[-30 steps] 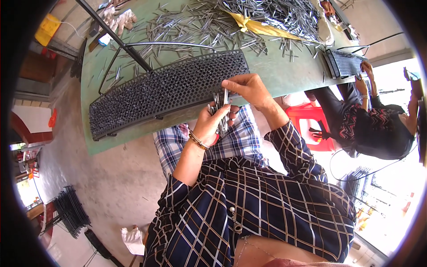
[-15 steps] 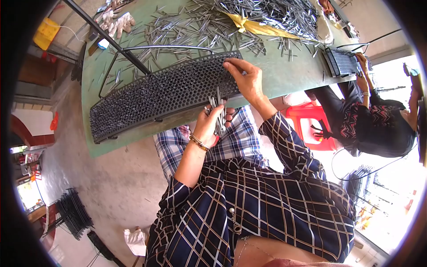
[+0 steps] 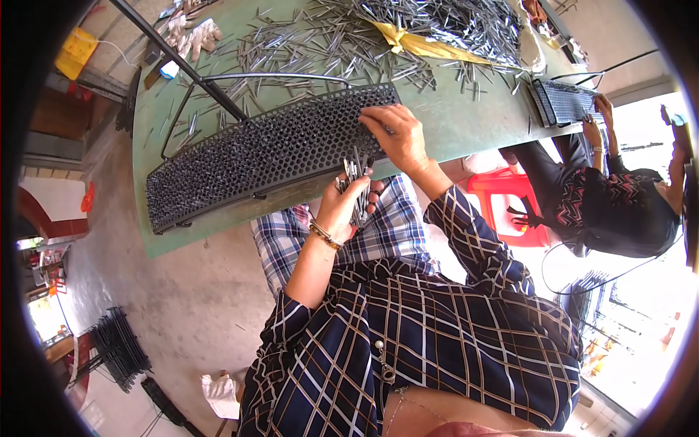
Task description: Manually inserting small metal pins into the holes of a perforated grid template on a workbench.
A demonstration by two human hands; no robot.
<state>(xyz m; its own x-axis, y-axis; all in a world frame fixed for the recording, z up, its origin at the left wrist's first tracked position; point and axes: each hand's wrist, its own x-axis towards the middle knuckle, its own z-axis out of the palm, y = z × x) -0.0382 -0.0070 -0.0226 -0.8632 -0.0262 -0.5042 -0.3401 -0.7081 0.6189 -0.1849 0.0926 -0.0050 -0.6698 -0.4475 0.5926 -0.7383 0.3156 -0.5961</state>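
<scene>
A long black perforated rack point(image 3: 284, 138) lies along the near edge of the green table. Its left part is densely filled with thin strips point(image 3: 211, 164), while round holes show bare toward its right end. My left hand point(image 3: 344, 200) is closed round a bundle of slim grey metal strips point(image 3: 358, 186), just in front of the rack's near edge. Over the rack's right part, my right hand point(image 3: 399, 135) has thumb and fingers pinched together at the holes. Whatever sits between those fingertips is too small or hidden to make out.
Loose metal strips point(image 3: 291, 51) lie scattered across the green table point(image 3: 459, 120), with a big heap point(image 3: 451, 25) behind a yellow cloth point(image 3: 429, 47). Pale gloves point(image 3: 193, 36) lie at far left. A co-worker point(image 3: 619, 207) handles another rack point(image 3: 564, 102) at right, near a red stool point(image 3: 510, 207).
My right hand has shifted slightly left and down over the rack, its fingers more curled. My left hand stays nearly in place with the strips.
</scene>
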